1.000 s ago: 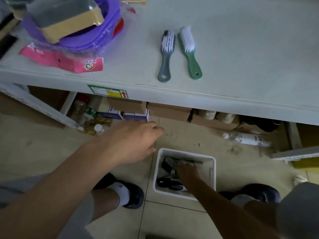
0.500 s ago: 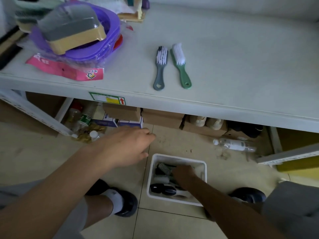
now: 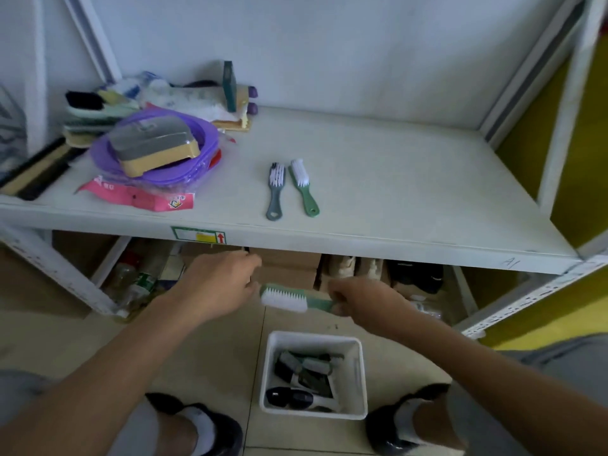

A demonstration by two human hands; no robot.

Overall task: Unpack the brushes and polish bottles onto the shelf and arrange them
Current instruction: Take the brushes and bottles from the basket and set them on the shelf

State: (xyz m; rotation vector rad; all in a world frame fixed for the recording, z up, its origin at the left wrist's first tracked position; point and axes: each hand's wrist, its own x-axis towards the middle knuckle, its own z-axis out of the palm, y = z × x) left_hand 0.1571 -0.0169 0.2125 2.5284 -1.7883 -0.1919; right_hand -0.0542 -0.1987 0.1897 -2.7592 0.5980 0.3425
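My right hand (image 3: 365, 302) grips the handle of a green brush with white bristles (image 3: 289, 299), held level below the shelf's front edge. My left hand (image 3: 220, 284) is at the brush's bristle end, fingers curled; whether it touches the brush is unclear. On the white shelf (image 3: 394, 199) lie a grey brush (image 3: 275, 192) and a green brush (image 3: 303, 187) side by side, handles toward me. On the floor below stands a white bin (image 3: 357, 376) holding more brushes and a dark polish bottle (image 3: 289, 397).
At the shelf's left are a purple basin stack (image 3: 197, 159) with a sponge block, a pink package (image 3: 135, 195) and other brushes. Boxes and bottles sit under the shelf. My shoes flank the bin. A yellow wall is at right.
My right hand has come up out of the bin with a green brush. My left hand has risen toward it. The view has tilted up, showing the whole shelf.
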